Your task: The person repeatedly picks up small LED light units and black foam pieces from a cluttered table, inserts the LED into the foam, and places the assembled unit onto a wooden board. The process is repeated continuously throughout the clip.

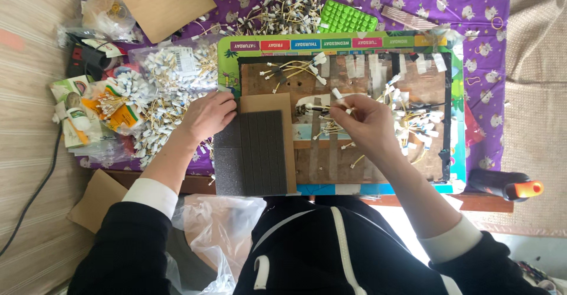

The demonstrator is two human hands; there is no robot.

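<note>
While the person bends over a low table, the items lie as follows:

- Left hand (208, 115): centre-left of the frame, palm down, fingers together and curled at the edge of a clear bag; whether they pinch anything I cannot tell.
- Clear bag of white-tipped wire pieces (177, 64): upper left of centre, just above the left hand, with more loose pieces spilling below it.
- Right hand (361, 119): centre of the frame, fingertips drawn together and clamped on a small white-tipped wire piece (338, 94), held just above the board.
- Brown work board (366, 153): centre-right, strips of clear tape across it, black edging at top and right.
- Cluster of white-tipped wires (416, 121): on the board, just right of the right hand.
- Small wire bundle (295, 70): upper left corner of the board.
- Dark grey foam block (251, 153): lower centre, lying on a tan card, between the two hands.
- Coloured chart (336, 43): beneath the board, its top strip showing.
- Green moulded tray (347, 17): top centre, on the purple patterned cloth (484, 35).
- Cardboard sheet (168, 2): upper left.
- Black tool with orange tip (508, 186): lower right, at the table edge.
- Clear plastic bag (215, 224): bottom centre-left, at the person's lap.
</note>
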